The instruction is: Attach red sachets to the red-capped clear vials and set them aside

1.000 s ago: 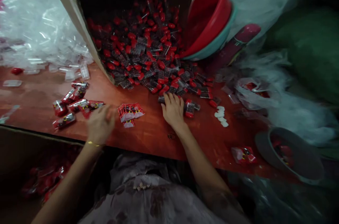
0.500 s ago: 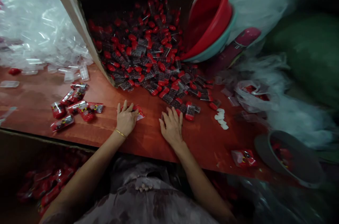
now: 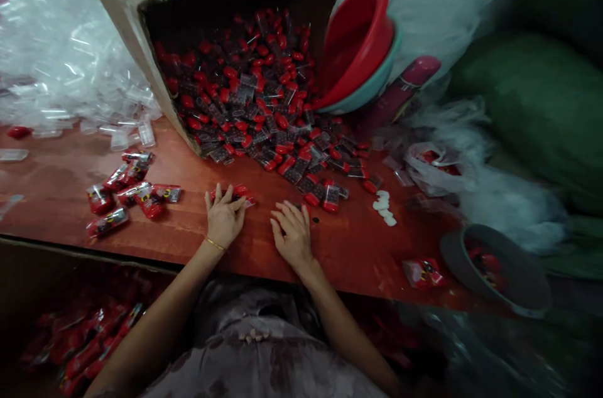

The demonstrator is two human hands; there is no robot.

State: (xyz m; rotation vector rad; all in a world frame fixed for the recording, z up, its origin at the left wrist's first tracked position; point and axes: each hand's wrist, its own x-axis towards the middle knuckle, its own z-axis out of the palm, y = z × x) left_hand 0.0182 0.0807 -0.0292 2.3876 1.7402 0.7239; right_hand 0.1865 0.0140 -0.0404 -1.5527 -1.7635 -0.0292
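My left hand [image 3: 225, 220] rests on the red-brown table [image 3: 254, 231] with its fingers spread over a red printed wrapper [image 3: 244, 192], which lies partly hidden beneath them. To the right, my right hand [image 3: 293, 236] is low over the table, fingers apart; a small dark bit shows at its fingertips. A small dark round piece [image 3: 315, 220] lies just right of that hand. Beyond both hands, clear containers with red caps [image 3: 282, 122] spill out of a cardboard box [image 3: 127, 34] lying on its side. Several filled red packets [image 3: 151, 204] lie left of my left hand.
Clear plastic cases [image 3: 70, 71] are heaped at the left. Red [image 3: 358, 34] and light blue bowls lean by the box, near a pink-capped bottle [image 3: 400, 87]. White discs [image 3: 384, 208], a red packet [image 3: 423, 274] and a grey basin [image 3: 518, 279] are at the right.
My right hand has drawn away from the containers, slightly toward my left hand. More of the red wrapper shows beyond my left fingers. The camera view has shifted a little.
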